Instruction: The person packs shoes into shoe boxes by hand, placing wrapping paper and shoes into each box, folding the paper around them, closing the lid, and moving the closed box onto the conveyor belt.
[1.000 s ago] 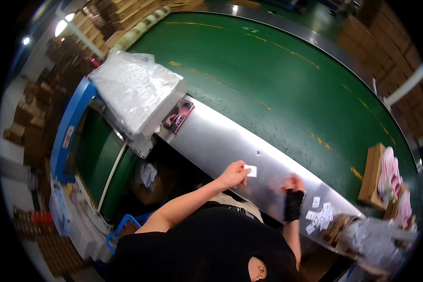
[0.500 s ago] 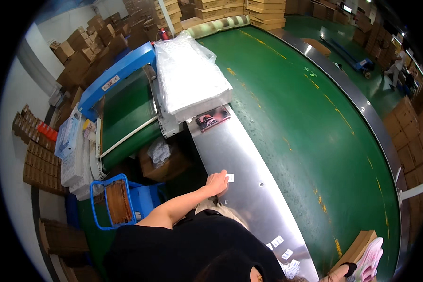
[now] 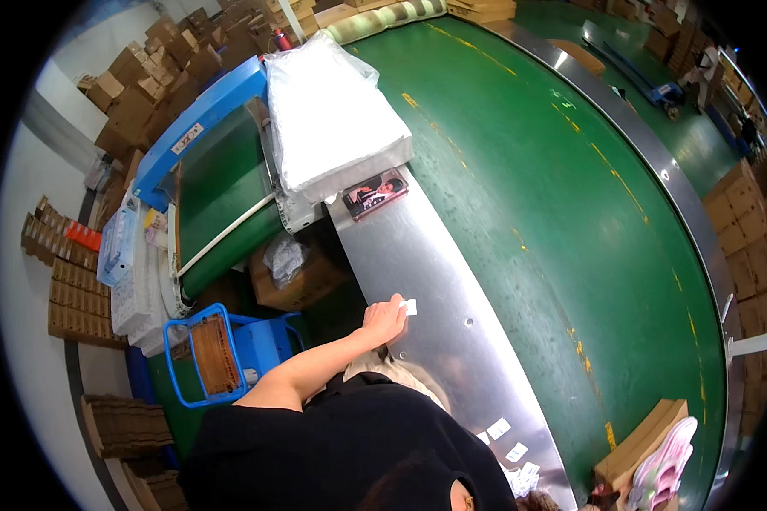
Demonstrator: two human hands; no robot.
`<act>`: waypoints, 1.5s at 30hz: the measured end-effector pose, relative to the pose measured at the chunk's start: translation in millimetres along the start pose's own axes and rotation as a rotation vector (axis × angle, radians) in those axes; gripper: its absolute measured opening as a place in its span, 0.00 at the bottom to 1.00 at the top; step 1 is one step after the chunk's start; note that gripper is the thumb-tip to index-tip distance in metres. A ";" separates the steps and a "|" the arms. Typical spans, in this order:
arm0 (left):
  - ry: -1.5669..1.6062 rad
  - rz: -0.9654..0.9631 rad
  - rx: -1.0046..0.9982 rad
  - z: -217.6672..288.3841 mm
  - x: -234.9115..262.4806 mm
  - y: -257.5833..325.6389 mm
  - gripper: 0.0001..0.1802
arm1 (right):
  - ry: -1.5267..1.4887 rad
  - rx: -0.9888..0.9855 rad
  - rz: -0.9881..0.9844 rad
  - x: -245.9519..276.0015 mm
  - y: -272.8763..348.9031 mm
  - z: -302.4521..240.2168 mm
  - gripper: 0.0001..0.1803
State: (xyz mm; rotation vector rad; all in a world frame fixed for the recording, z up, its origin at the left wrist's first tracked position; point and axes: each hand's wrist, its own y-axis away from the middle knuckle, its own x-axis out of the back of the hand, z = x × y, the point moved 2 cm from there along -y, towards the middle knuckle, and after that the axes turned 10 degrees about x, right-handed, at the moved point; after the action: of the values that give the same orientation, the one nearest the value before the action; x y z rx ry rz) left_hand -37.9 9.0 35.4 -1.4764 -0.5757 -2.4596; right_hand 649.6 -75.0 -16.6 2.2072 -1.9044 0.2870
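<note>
My left hand [image 3: 385, 322] is over the metal table strip [image 3: 426, 255], close to its near edge. Its fingers are pinched together on a small white label [image 3: 410, 307], which sticks out past the fingertips. Several loose white labels [image 3: 517, 451] lie farther down the strip, to the right of my body, some in a heap. No part of my right arm can be made out.
A green conveyor belt [image 3: 528, 247] runs beyond the strip, carrying a cardboard box [image 3: 639, 443] with pink-and-white shoes [image 3: 666, 460]. A plastic-wrapped white stack [image 3: 341, 119] and a lit phone-like screen [image 3: 375, 194] sit ahead. Left are a blue-framed machine [image 3: 200, 132] and blue cart [image 3: 268, 349].
The view has shifted slightly; my left hand keeps its pinch on the label. The screen's picture differs. A forearm with a black wristband beside the shoes, whose I cannot tell, has mostly left view.
</note>
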 end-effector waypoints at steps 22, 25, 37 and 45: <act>0.626 -0.680 0.047 -60.6 44.8 -89.4 0.08 | 0.518 1.396 -0.339 -120.6 366.3 -250.4 0.14; 0.730 -0.692 0.031 -71.1 57.1 -125.7 0.11 | 0.807 1.266 -0.354 -137.5 297.8 -193.4 0.22; 0.759 -0.863 0.151 -89.5 56.9 -131.6 0.12 | 0.980 0.943 -0.913 -182.9 330.5 -250.2 0.35; 0.743 -0.789 0.155 -59.4 72.3 -123.3 0.11 | 0.694 1.117 -0.710 -162.2 354.8 -250.0 0.21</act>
State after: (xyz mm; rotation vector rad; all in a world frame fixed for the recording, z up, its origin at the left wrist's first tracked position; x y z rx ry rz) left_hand -165.8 95.4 47.1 -0.1764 -1.2871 -3.1128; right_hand 272.8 99.7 188.8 2.5660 -0.4910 1.9769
